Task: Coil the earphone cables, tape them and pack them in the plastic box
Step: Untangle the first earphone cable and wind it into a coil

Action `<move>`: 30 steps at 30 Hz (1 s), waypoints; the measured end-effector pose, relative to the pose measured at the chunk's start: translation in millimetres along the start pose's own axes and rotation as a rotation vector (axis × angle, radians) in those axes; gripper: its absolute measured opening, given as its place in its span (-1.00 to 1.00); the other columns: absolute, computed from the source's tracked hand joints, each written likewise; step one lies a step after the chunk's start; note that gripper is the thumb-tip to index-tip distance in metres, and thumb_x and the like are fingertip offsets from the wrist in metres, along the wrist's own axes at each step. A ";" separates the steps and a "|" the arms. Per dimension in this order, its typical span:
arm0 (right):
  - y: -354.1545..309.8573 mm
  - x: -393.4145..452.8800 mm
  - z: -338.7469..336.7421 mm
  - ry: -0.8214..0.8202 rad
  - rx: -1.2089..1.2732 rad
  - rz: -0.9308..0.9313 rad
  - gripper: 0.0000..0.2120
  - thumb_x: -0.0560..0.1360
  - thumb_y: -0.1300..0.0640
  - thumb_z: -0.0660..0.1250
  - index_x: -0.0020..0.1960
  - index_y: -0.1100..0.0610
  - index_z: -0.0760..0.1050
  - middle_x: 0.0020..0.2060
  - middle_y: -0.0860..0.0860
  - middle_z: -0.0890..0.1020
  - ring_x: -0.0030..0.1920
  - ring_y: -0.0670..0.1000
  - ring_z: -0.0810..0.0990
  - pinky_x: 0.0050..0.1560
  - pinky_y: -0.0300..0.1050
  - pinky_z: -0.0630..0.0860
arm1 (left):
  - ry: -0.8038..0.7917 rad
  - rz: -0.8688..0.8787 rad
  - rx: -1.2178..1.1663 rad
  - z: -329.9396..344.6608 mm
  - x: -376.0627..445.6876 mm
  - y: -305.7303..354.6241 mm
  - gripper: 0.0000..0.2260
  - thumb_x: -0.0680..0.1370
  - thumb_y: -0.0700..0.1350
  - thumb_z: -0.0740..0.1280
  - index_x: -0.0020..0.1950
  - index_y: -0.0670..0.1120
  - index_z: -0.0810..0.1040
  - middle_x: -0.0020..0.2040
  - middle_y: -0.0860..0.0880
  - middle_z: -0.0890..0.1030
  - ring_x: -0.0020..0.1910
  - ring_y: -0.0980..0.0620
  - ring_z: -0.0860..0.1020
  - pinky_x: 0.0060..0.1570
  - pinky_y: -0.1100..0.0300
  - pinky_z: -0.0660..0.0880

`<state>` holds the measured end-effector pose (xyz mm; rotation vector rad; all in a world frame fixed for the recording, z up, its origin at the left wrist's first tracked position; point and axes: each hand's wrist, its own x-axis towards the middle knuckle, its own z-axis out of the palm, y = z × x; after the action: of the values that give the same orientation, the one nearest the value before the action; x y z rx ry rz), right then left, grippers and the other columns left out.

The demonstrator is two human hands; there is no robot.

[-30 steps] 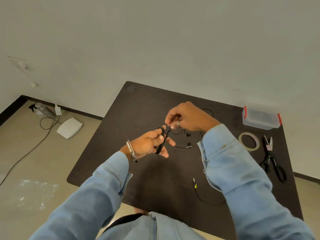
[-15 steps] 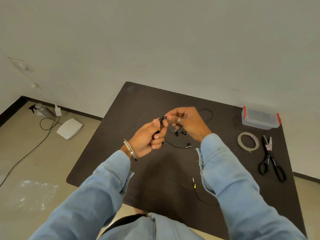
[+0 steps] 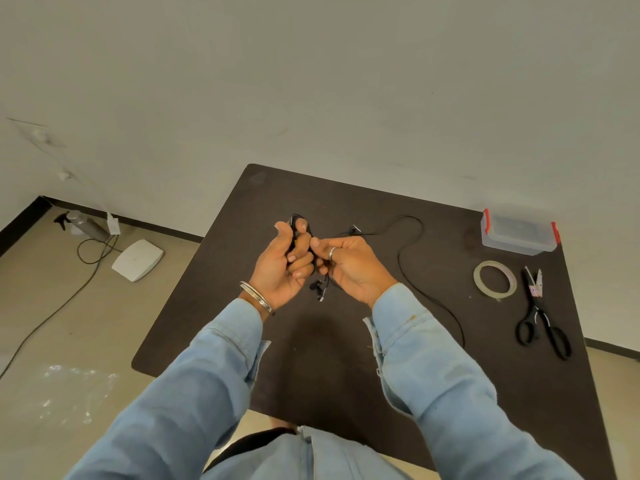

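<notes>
Above the middle of the dark table point(image 3: 311, 358), my left hand point(image 3: 282, 266) is closed around a small bundle of coiled black earphone cable point(image 3: 300, 225). My right hand point(image 3: 349, 265) pinches the same cable right beside it. Two earbuds point(image 3: 318, 289) dangle between my palms. A second black earphone cable point(image 3: 412, 265) lies loose on the table, curving from behind my right hand down past my right sleeve. The clear plastic box point(image 3: 517, 233) with red clips stands closed at the far right corner. A tape roll point(image 3: 494, 280) lies in front of it.
Black scissors point(image 3: 542, 323) lie right of the tape roll, near the table's right edge. On the floor to the left are a white flat device point(image 3: 137, 259), a spray bottle point(image 3: 85, 223) and a trailing cord point(image 3: 52, 313). A wall stands behind the table.
Both hands have risen and moved toward the far side of the table. The cable has been gathered further into my left hand, and the earbuds now hang free off the table.
</notes>
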<state>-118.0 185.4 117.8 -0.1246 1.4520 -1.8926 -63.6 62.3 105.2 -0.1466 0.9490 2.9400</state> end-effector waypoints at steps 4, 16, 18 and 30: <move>3.9 0.8 0.2 -0.010 -0.005 0.027 -0.84 0.55 0.29 0.27 -0.03 0.37 0.57 -0.25 0.15 0.55 -0.32 -0.01 0.45 -0.41 -0.29 0.43 | 0.009 0.006 -0.017 -0.2 0.3 0.3 -0.65 0.54 0.15 0.04 -0.06 -0.08 0.43 -0.50 0.07 0.28 -0.59 0.15 0.07 -0.61 0.37 0.28; 15.1 -10.7 1.3 -0.026 -0.566 0.046 -0.79 0.56 0.30 0.26 0.17 0.28 0.55 -0.19 0.11 0.64 -0.22 -0.02 0.62 -0.08 -0.10 0.62 | 0.403 0.141 0.010 -5.6 5.4 16.8 -0.80 0.66 -0.14 0.03 0.22 -0.07 0.38 -0.18 -0.08 0.59 -0.29 -0.02 0.61 -0.01 0.03 0.56; 10.5 -12.1 5.2 -0.006 -0.830 -0.042 -0.79 0.55 0.26 0.28 0.16 0.23 0.58 -0.13 0.14 0.66 -0.16 0.06 0.65 -0.10 -0.14 0.63 | 0.412 0.132 0.034 -5.3 4.7 14.1 -0.75 0.67 -0.17 0.01 0.32 -0.09 0.31 -0.05 -0.13 0.63 -0.08 -0.11 0.66 0.07 0.00 0.52; -17.1 4.0 -4.2 0.046 -1.108 -0.441 -0.82 0.40 0.33 0.43 -0.01 0.18 0.65 -0.10 0.08 0.62 -0.10 -0.04 0.56 -0.06 -0.39 0.42 | 0.310 -0.080 0.060 4.9 -2.9 2.1 -0.82 0.66 -0.23 0.02 0.24 -0.15 0.29 -0.19 -0.12 0.67 -0.30 0.01 0.59 -0.16 0.06 0.61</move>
<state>-131.2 187.9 129.9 -0.9778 2.4933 -1.1494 -61.2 63.4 110.7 -0.6368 1.0357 2.8621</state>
